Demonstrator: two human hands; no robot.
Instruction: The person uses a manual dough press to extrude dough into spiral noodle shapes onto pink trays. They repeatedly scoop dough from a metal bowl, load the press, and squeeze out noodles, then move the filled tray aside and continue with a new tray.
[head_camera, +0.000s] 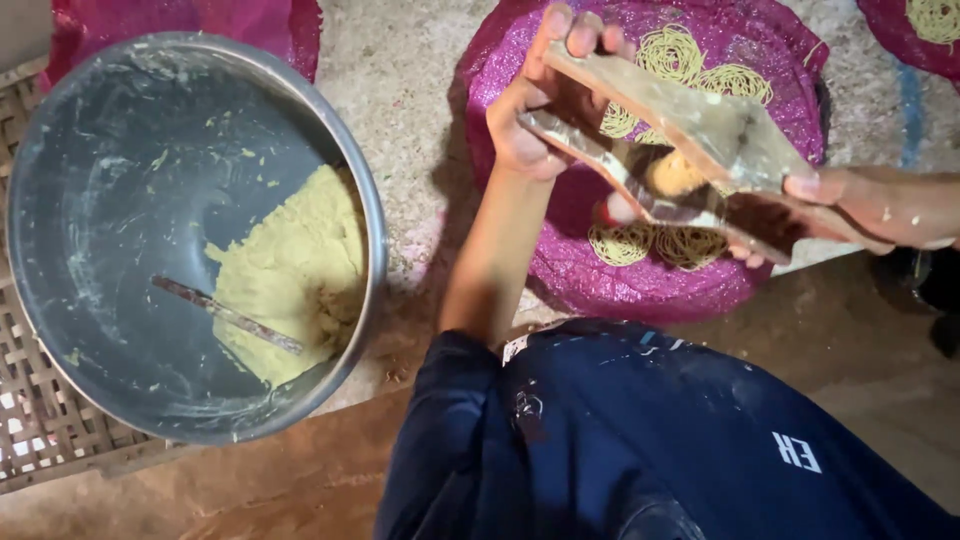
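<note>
Two hands worked one wooden noodle press (690, 150) held over a round magenta mat (640, 285). At far left a large metal bowl (60, 170) sat on a woven rack (30, 420), holding a mound of yellow dough (295, 265) against its right wall, with a flat stick (225, 313) lying partly in it. The left hand (535, 110) was clenched on the far ends of the press's two wooden arms, fingers over the upper arm, thumb under the lower, forearm raised from the dark blue clothing (650, 430). A plug of dough (678, 172) sat between the arms. The right hand (880, 205) gripped the near ends, fingers wrapped and wrist level. Noodle coils (700, 70) already lay on the mat, above and below the press. Judgement: steady, even squeezing from both ends, with the press kept over bare mat beside finished coils, should keep strands unbroken and separate.
</note>
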